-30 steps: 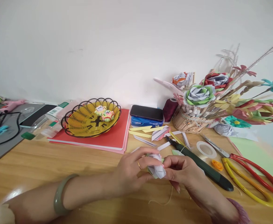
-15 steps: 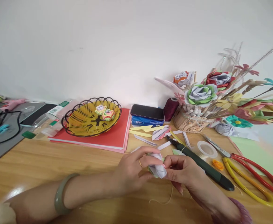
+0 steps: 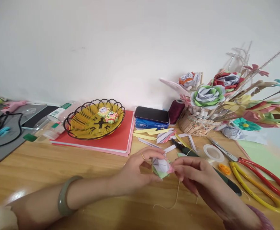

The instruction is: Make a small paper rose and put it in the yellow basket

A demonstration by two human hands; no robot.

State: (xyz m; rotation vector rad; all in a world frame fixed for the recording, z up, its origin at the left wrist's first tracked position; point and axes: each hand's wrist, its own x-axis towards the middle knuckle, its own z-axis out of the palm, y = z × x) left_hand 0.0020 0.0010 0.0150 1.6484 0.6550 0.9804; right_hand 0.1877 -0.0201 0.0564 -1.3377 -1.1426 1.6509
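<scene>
A small folded-paper flower (image 3: 161, 166) in white, green and pink is held above the table's front. My left hand (image 3: 140, 169) is closed round its left side, thumb below and fingers on top. At its right edge, my right hand (image 3: 192, 171) pinches the pink tip between thumb and fingers. A pale thread (image 3: 177, 195) hangs beneath the right hand and curls onto the wood. Part of a dark green craft knife (image 3: 228, 183) lies behind the right hand, its middle covered.
Scissors (image 3: 261, 179) with red and yellow handles lie at right, near a thread spool (image 3: 213, 153) and orange paper roll (image 3: 224, 169). Paper strips (image 3: 151, 133) lie behind my hands. A yellow basket (image 3: 82, 127) sits on red paper (image 3: 120, 143). Paper flowers (image 3: 208, 95) stand back right.
The paper flower has turned in my hands, showing more white and green face. My right hand has shifted slightly right, and its fingers now pinch the pink tip.
</scene>
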